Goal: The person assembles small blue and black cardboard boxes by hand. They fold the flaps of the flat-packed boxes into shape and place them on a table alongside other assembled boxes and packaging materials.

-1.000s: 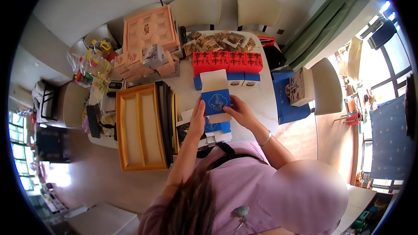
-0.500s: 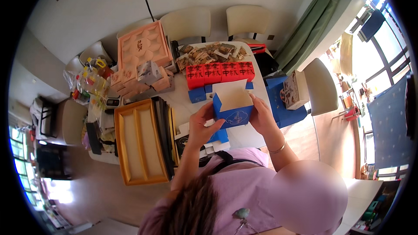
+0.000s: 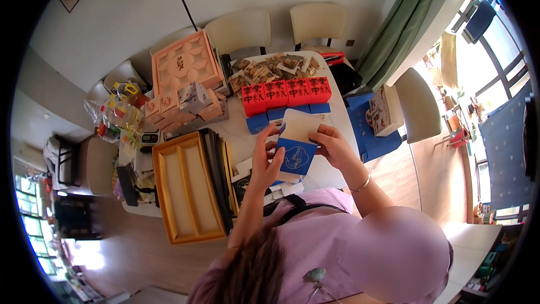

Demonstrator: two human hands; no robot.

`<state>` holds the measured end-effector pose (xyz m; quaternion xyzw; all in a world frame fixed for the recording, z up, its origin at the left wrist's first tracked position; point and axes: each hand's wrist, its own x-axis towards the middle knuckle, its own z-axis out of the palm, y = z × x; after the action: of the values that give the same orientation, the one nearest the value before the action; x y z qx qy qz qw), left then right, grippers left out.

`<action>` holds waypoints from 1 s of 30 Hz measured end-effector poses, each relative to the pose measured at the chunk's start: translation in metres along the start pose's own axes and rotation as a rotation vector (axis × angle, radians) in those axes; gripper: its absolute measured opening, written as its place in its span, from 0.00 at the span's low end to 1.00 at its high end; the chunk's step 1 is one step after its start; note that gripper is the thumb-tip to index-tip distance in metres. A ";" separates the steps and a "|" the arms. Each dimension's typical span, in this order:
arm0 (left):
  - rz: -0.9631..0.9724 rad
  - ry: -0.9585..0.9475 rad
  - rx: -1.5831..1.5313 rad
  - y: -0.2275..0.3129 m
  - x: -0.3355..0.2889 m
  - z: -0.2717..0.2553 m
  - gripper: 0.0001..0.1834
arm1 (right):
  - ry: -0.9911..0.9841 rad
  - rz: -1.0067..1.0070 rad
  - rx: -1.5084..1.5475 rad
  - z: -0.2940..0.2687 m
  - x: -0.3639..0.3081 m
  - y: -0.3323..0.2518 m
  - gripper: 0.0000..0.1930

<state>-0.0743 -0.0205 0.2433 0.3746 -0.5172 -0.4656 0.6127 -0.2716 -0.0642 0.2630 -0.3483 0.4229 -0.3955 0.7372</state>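
The person holds a small blue box (image 3: pixel 296 156) up in front of the chest, above the near edge of the white surface (image 3: pixel 329 171). The left hand (image 3: pixel 264 157) grips the box's left side, fingers curled around the edge and the thumb lying against the blue front. The right hand (image 3: pixel 332 143) closes on the right side, its fingertips pinching the pale open flap (image 3: pixel 301 125) that stands up from the top of the box. Both hands are clasped on the box; neither is spread flat.

Behind the box on the surface lies a row of red boxes (image 3: pixel 286 93) with a few more blue boxes (image 3: pixel 260 122) just in front of them, and loose packets (image 3: pixel 270 68) farther back. To the left stand a yellow divided tray (image 3: pixel 188 186) and a stack of pink boxes (image 3: pixel 185 87).

Compared with half a second ago, the box is still held by both hands in much the same place, though the view has tilted so it sits a little lower in the picture, and the right hand now rests higher, at the flap. A full second ago the box lay lower, close to the surface.
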 end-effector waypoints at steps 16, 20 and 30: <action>0.184 -0.034 0.559 0.010 0.001 0.012 0.45 | 0.177 -0.356 -0.297 -0.009 0.011 0.019 0.08; 0.107 -0.029 0.831 0.011 -0.003 0.021 0.56 | 0.224 -0.451 -0.426 -0.001 0.012 0.017 0.07; 0.148 0.042 0.819 -0.005 -0.001 0.020 0.50 | 0.156 -0.557 -0.282 0.009 0.012 0.021 0.12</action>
<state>-0.0954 -0.0205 0.2421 0.5585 -0.6726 -0.1684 0.4553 -0.2537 -0.0641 0.2446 -0.5181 0.4173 -0.5450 0.5103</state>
